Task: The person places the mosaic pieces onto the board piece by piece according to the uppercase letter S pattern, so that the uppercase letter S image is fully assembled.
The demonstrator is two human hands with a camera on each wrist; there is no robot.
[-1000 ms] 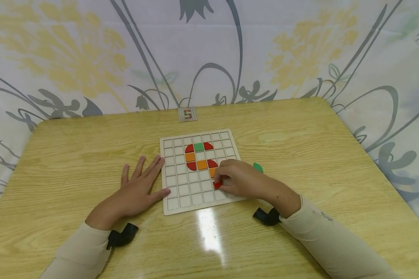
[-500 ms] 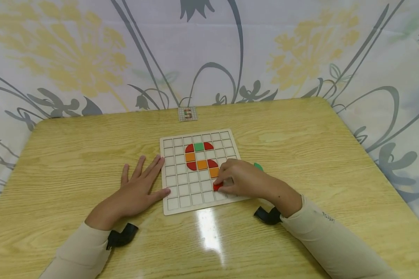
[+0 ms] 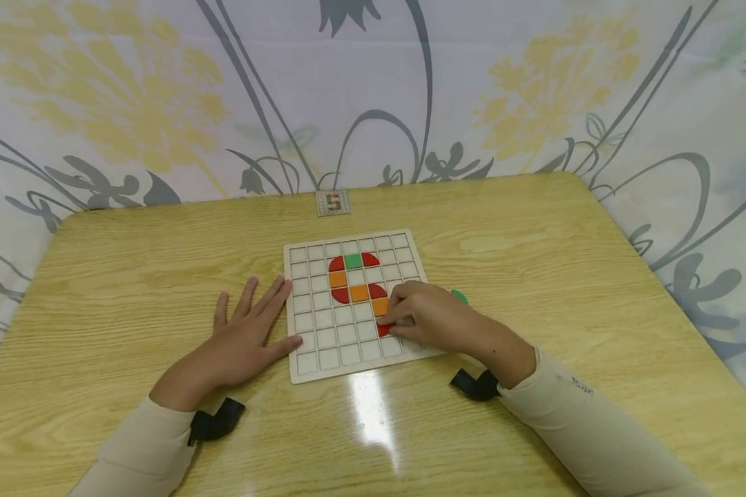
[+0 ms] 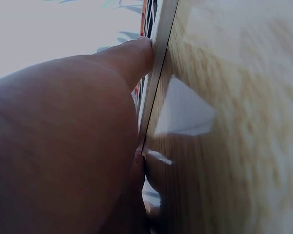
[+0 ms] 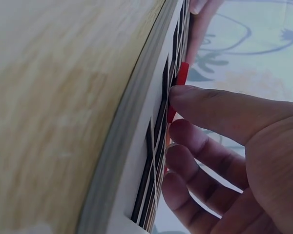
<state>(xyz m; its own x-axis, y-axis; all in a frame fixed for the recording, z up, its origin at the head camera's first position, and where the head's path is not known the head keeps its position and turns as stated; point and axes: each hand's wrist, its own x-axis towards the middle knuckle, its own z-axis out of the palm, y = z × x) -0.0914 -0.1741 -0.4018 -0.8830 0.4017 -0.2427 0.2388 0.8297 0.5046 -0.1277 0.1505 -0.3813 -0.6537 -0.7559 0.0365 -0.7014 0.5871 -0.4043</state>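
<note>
A pale wooden grid board (image 3: 347,352) lies on the table, with red, orange and green tiles set in an S-like curve. My right hand (image 3: 432,314) pinches a red tile (image 3: 383,330) between thumb and fingers, at a cell just below an orange tile (image 3: 380,306). In the right wrist view this red tile (image 5: 183,73) juts up a little from the grid, the thumb on it. My left hand (image 3: 239,345) lies flat with fingers spread, its thumb and fingertips at the board's left edge. The left wrist view shows the left thumb (image 4: 136,53) resting on the board's rim.
A green leaf-shaped tile (image 3: 460,297) lies right of the board, partly behind the right hand. A small card (image 3: 333,203) with an S pattern on a grid lies at the table's back edge. Behind it hangs a flower-patterned cloth (image 3: 373,83).
The red tile in my right hand has turned and sits lower in its cell, against the grid lines. My left hand stays at the board's edge.
</note>
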